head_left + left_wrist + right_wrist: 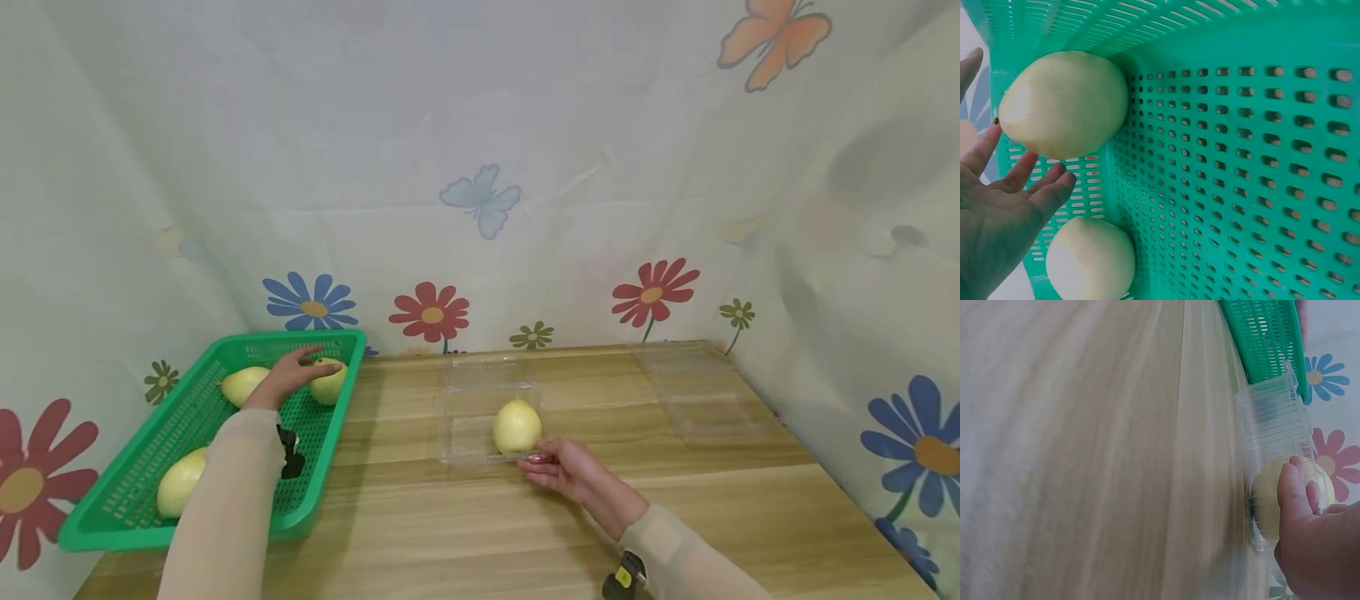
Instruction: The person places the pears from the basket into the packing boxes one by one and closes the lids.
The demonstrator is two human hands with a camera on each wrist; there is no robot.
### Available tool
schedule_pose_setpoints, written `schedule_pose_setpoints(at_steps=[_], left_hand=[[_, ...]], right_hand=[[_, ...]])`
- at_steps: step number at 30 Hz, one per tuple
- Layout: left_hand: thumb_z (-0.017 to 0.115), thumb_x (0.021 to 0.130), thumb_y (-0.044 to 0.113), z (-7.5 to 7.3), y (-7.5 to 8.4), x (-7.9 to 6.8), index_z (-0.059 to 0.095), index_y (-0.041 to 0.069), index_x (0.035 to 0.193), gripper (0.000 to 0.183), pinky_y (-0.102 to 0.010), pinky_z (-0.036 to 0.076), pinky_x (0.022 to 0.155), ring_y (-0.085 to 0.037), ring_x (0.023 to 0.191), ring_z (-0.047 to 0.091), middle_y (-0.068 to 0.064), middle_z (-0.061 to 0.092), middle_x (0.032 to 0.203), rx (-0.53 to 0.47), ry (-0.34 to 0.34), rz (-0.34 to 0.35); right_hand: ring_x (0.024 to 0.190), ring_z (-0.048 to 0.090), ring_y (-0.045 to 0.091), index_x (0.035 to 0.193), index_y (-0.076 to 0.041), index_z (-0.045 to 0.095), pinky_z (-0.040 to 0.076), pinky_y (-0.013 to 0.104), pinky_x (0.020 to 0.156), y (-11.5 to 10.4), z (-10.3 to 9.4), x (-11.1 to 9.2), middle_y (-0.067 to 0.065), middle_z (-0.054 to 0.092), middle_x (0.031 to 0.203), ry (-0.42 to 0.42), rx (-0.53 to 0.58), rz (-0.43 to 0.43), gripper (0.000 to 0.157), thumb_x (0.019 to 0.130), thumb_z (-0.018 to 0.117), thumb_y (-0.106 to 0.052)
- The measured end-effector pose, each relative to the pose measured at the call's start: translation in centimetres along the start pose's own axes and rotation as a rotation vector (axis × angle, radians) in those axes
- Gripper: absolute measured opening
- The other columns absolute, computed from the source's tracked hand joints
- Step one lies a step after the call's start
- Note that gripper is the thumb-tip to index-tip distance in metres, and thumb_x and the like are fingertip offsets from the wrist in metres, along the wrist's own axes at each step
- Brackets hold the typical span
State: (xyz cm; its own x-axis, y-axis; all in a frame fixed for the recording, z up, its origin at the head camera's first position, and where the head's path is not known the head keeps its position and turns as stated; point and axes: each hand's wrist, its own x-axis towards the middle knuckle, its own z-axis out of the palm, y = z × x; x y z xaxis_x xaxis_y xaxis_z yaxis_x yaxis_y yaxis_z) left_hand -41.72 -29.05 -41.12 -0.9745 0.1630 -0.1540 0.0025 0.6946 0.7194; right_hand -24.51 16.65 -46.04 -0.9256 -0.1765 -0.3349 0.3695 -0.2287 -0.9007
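Your left sleeve (232,496) and right sleeve (678,546) are long and pale beige. You wear a black left wrist unit (292,465) and a black right wrist unit (617,588) with a yellow patch (623,576).

pale yellow fruit (517,426), green basket (120,537), flower-print backdrop (570,250), brown wood-grain table (420,533)

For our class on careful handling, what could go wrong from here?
The smooth, rounded, pale yellow fruit by the spread-fingered left grip might roll if caught unevenly. The clear, rectangular plastic container might slide or tip, since the right grip holds only its near edge.
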Motion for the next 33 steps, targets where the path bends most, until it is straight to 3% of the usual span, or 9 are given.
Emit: schedule_pose_setpoints(at_steps=[16,24,33], left_hand=[[0.063,0.098,0.043,0.6,-0.3,0.2,0.018,-0.006,0.160,0.091,-0.068,0.035,0.117,-0.059,0.147,0.025,-0.041,0.016,0.162,0.011,-0.003,-0.009],[0.065,0.098,0.034,1.3,-0.9,-0.3,0.016,-0.005,0.159,0.087,-0.066,0.049,0.104,-0.057,0.137,0.041,-0.042,0.020,0.158,-0.093,0.013,-0.014],[0.078,0.088,0.038,1.6,-2.4,1.0,0.029,-0.008,0.148,0.090,-0.046,0.058,0.084,-0.046,0.120,0.054,-0.040,0.035,0.147,-0.130,0.043,-0.009]], right_hand=[[0.081,0.075,0.012,0.112,0.010,0.050,0.064,0.028,0.081,-0.4,0.1,0.1,0.005,0.071,0.083,0.010,-0.008,-0.008,0.020,0.107,0.043,-0.009],[0.080,0.074,0.012,0.113,0.009,0.051,0.064,0.028,0.082,-0.4,0.1,0.1,0.005,0.071,0.083,0.017,-0.011,0.001,0.021,0.107,0.041,-0.008],[0.082,0.075,0.013,0.114,0.010,0.050,0.064,0.032,0.085,0.1,-0.1,0.1,0.006,0.071,0.084,0.032,-0.013,0.002,0.022,0.107,0.041,-0.008]])
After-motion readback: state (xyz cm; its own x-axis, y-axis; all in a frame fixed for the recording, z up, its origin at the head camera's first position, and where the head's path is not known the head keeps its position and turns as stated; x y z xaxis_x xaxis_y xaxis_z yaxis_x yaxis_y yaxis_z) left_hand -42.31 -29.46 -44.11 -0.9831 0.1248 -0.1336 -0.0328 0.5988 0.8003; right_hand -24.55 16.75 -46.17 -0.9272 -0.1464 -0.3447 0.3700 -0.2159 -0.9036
